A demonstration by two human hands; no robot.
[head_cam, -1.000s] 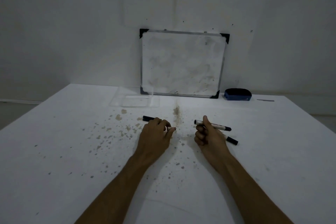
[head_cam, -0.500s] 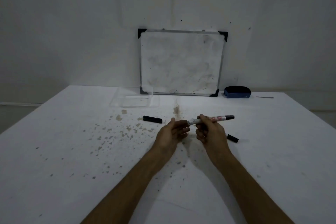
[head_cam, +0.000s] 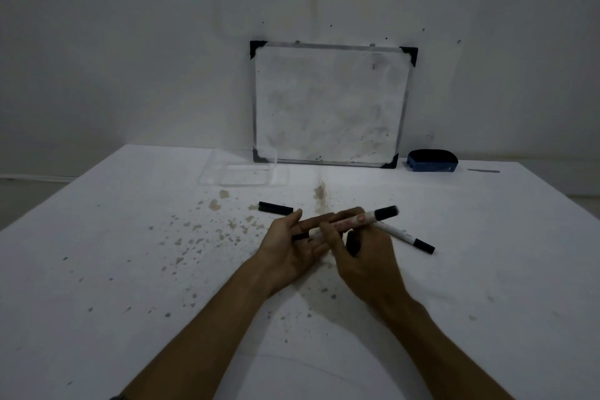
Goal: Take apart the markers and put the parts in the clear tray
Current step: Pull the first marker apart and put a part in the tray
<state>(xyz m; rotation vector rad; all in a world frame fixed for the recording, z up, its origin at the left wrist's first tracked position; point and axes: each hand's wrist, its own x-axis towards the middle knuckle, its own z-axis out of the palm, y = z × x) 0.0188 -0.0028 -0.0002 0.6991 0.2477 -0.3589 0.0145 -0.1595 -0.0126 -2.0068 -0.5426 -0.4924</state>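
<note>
My right hand (head_cam: 367,256) grips a white marker (head_cam: 357,219) with a red label, held just above the table and slanting up to the right, its black end at the upper right. The marker's other black end lies in my left hand (head_cam: 289,247), between the index finger and the loosely curled lower fingers. A second white marker (head_cam: 406,237) with a black cap lies on the table behind my right hand, partly hidden. A loose black cap (head_cam: 276,208) lies left of my hands. The clear tray (head_cam: 207,177) sits further back to the left, with nothing visible inside.
A small whiteboard (head_cam: 328,104) leans against the wall at the table's back. A blue eraser (head_cam: 431,161) and a thin grey strip (head_cam: 483,171) lie to its right. Brown stains (head_cam: 224,224) speckle the white table (head_cam: 97,269).
My right hand lifted one marker off the table. My left hand left the black cap and came right to meet the marker's end. The camera view dipped slightly.
</note>
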